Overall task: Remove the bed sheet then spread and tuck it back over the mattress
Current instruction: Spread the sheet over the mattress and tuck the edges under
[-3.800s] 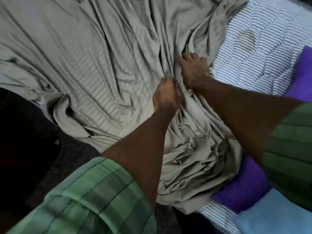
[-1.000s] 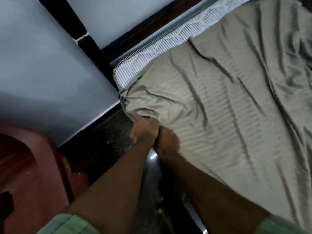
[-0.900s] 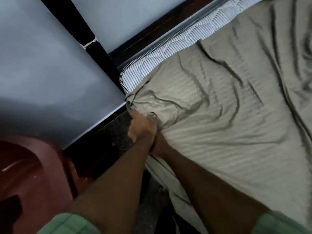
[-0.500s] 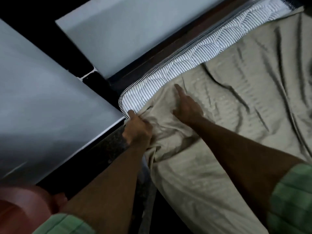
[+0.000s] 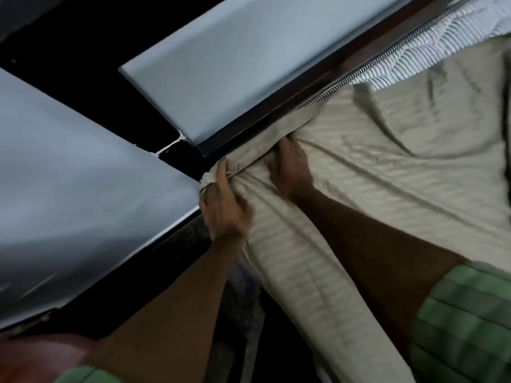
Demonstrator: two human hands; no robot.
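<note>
Sheet [image 5: 387,167] now pulled over mattress [image 5: 431,48] corner, striped corner covered. Left hand [image 5: 225,208] grips bunched corner fabric; right hand [image 5: 290,167] moved to the edge.

Both bare forearms reach toward the bed sheet [image 5: 387,167] corner; the left hand [image 5: 224,205] pinches a fold there, the right hand [image 5: 290,164] presses just beside it.

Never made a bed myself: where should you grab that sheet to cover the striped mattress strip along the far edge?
Probably grip the bed sheet at its loose far hem, coming from the near side over the top. The striped mattress lies bare just beyond it, so pulling there covers it.
</note>
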